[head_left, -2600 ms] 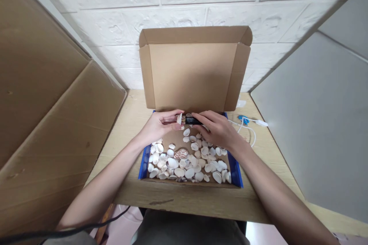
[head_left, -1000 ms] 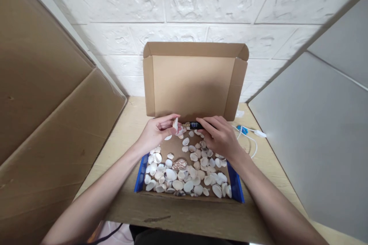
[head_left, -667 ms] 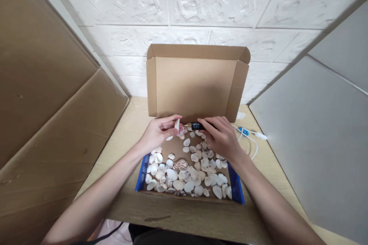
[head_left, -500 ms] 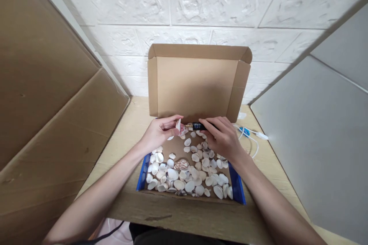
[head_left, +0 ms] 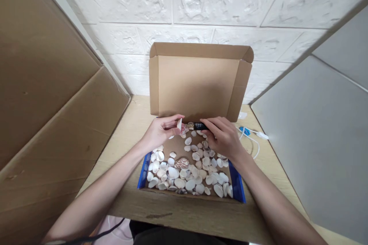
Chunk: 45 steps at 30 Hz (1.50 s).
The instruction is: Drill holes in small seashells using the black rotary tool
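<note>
My left hand (head_left: 159, 132) pinches a pale seashell (head_left: 179, 124) on edge between thumb and fingers, above the far part of an open cardboard box. From the right, my right hand (head_left: 222, 134) grips a black mini drill (head_left: 200, 126) with a brass-coloured tip pointing left at the shell. Whether that tip touches the shell I cannot tell. Below both hands, many white and cream shells (head_left: 173, 172) lie in the box, thickest along its near side. Among them is a larger brown-and-white patterned shell (head_left: 182, 163).
The raised box lid (head_left: 198, 84) stands against a white brick-pattern wall. Blue side walls (head_left: 237, 183) edge the box. A white cable (head_left: 255, 145) with a blue piece lies to the right. Cardboard (head_left: 57, 103) rises at left, a grey panel (head_left: 322, 141) at right.
The shell in my left hand has tilted slightly, its upper edge leaning right. Both hands keep nearly the same place and grip, and the view has shifted a little.
</note>
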Each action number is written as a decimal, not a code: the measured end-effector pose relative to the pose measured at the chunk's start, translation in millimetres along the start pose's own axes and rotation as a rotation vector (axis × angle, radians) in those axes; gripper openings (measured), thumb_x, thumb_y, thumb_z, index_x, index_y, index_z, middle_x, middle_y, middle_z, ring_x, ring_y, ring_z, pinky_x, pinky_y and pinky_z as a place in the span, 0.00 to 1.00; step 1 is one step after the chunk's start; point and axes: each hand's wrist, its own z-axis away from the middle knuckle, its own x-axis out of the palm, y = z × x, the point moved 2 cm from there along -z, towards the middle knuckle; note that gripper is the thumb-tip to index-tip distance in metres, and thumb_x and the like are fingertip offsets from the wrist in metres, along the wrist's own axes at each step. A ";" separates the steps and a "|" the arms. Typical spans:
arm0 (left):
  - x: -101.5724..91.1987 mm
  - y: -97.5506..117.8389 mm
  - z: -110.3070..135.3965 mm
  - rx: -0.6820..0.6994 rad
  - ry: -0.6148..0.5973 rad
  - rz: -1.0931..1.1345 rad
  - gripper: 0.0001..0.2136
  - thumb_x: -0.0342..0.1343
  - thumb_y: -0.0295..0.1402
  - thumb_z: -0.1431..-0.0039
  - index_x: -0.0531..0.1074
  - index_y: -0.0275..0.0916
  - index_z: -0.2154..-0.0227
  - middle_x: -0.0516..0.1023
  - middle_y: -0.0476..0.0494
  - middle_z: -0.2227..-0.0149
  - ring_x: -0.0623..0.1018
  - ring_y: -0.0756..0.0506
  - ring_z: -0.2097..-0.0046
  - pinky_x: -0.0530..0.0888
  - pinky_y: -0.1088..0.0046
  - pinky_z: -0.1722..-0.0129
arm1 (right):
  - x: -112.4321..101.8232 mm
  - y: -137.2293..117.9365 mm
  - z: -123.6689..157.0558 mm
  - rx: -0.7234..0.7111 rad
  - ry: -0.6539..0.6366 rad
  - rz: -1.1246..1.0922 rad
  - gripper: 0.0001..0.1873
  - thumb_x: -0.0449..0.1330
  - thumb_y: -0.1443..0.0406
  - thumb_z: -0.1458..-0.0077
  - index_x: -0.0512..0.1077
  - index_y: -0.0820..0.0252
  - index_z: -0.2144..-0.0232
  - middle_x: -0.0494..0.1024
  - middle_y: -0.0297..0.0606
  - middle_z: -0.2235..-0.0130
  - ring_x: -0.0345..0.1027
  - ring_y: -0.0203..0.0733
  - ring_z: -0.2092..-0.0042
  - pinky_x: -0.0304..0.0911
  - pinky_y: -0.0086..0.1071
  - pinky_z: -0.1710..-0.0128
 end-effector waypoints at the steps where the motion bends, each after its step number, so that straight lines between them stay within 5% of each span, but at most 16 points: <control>1: 0.0 0.1 0.0 -0.004 0.004 0.008 0.20 0.64 0.32 0.53 0.75 0.36 0.54 0.82 0.43 0.63 0.80 0.46 0.63 0.75 0.65 0.54 | 0.9 -0.2 0.8 0.004 -0.023 -0.013 0.14 0.53 0.67 0.41 0.71 0.61 0.53 0.77 0.42 0.66 0.69 0.41 0.67 0.62 0.34 0.70; 45: -1.0 -4.2 -0.7 0.013 0.007 0.006 0.20 0.64 0.31 0.53 0.75 0.35 0.54 0.82 0.42 0.63 0.81 0.46 0.64 0.77 0.66 0.55 | -1.6 -0.7 -2.6 -0.012 0.037 -0.018 0.16 0.56 0.72 0.44 0.70 0.61 0.52 0.77 0.43 0.63 0.68 0.43 0.62 0.62 0.37 0.65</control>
